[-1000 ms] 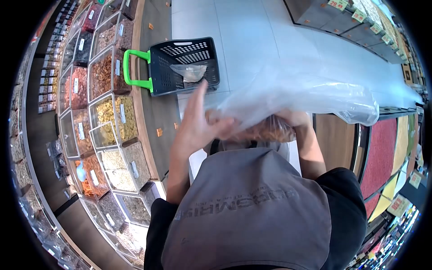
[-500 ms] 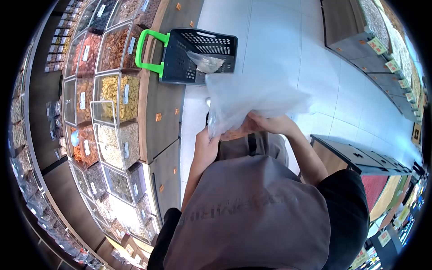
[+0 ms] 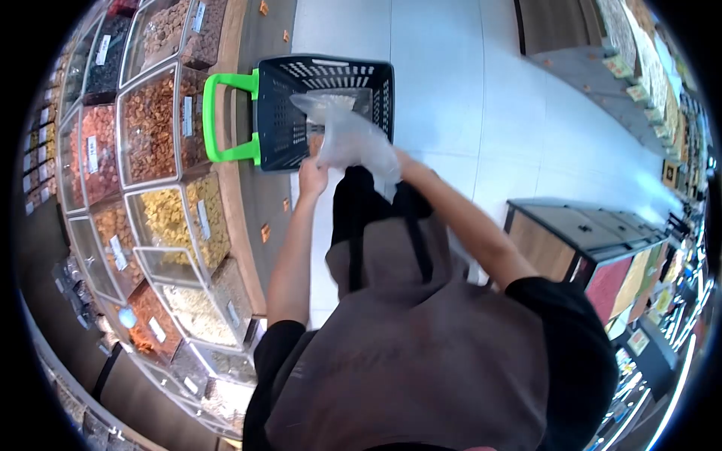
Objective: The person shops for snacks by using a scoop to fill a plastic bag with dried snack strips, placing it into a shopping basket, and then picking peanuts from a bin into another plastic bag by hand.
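My left hand is closed on the near left edge of a clear plastic bag. On the bag's other side, my right hand grips it, the fingers partly hidden behind the plastic. The bag hangs over the near side of a dark shopping basket with a bright green handle. Inside the basket lies another clear bag with pale contents, partly covered by the held bag. Something orange-brown shows just above my left hand; whether it is inside the held bag I cannot tell.
To the left are clear bins of dried foods, among them yellow pieces and reddish-brown pieces, along a wooden ledge. A low cabinet stands at right. A display counter is at upper right, beyond the tiled floor.
Both hands have moved forward and left with the plastic bag, from in front of my body to the basket's near side. The camera view has shifted too.
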The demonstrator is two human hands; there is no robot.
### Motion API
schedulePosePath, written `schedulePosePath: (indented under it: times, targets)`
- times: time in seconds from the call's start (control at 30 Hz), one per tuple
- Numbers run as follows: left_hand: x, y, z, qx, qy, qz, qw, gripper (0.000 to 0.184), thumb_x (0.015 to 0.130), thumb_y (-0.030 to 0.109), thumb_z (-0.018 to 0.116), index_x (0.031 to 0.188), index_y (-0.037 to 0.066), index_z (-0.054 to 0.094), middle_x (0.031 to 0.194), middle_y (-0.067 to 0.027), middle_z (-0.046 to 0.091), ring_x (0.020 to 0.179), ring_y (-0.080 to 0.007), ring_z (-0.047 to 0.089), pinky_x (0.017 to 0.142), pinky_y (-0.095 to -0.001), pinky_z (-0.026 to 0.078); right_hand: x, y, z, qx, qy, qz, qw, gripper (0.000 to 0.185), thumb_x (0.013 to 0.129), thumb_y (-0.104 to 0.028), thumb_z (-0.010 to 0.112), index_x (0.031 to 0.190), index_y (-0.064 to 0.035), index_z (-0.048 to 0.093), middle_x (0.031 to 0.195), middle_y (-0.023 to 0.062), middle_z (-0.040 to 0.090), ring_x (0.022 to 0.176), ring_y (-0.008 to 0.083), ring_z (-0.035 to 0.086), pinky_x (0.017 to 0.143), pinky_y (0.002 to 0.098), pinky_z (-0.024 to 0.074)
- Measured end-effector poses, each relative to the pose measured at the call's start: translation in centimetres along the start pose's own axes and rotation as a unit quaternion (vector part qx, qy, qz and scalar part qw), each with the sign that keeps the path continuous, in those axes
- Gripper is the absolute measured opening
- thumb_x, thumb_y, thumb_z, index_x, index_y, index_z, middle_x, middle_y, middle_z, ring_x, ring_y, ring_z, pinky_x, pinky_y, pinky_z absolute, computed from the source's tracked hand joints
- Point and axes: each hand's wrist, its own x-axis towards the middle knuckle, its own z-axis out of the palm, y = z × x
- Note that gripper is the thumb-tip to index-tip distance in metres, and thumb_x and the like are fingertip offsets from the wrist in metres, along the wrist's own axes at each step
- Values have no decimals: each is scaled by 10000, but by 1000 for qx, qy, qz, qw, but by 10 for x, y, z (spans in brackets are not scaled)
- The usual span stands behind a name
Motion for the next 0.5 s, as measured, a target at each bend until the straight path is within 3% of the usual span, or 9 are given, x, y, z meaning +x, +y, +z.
schedulePosePath:
  times: [0.07,0.13,0.2,0.23,0.27,0.33,0.43,0.5]
  targets:
    - [36,-34,14,5,-87,-88,992,230,860,210,589,936,23,700,1008,-245,659,997,-404,619,864,-471,480,17,20,30,-277,140,-64,948,435,855,-292,590,1221,-58,608,1214,150,630,1087,302,614,990,375,458]
    - [59,-62,33,43,-110,-63,991,215,861,186,568,944,32,694,963,-219,672,944,-405,634,809,-478,498,32,28,50,-230,-55,137,962,433,872,-305,542,1238,-82,601,1261,147,613,1165,291,581,1013,383,446]
    - [71,-73,51,54,-88,-54,993,164,838,148,609,899,10,675,924,-228,666,899,-399,642,782,-471,502,48,63,75,-205,-149,152,955,438,874,-340,522,1236,-110,608,1271,151,611,1165,289,590,1010,383,451]
    - [77,-77,59,49,-74,-51,995,164,830,146,618,909,13,673,928,-232,664,902,-403,639,788,-476,501,54,76,91,-241,-45,102,964,399,872,-345,531,1191,-127,634,1237,146,634,1135,284,612,994,380,465]
    - [79,-84,68,44,-65,-51,996,166,823,144,626,919,16,672,932,-236,662,905,-407,636,793,-481,500,56,93,104,-234,-53,103,965,399,872,-345,531,1191,-127,634,1237,146,634,1135,284,612,994,380,465]
    - [96,-80,77,90,-90,-81,989,173,823,137,622,940,17,668,951,-240,656,935,-407,627,819,-484,496,72,91,95,-166,-120,238,949,378,878,-341,526,1167,-132,652,1191,126,662,1086,280,643,942,381,503]
    - [131,-113,115,114,-157,-97,976,202,829,127,607,992,16,653,989,-248,642,999,-407,606,871,-489,485,80,137,131,-198,-109,275,935,357,882,-316,520,1143,-121,666,1139,121,686,1020,280,673,871,393,540]
    - [144,-139,143,108,-219,-74,967,194,848,115,567,994,12,643,1050,-246,631,1038,-390,602,898,-479,483,97,139,123,-219,-246,311,892,235,852,-217,563,956,-93,734,1032,142,711,1000,271,681,848,396,548]
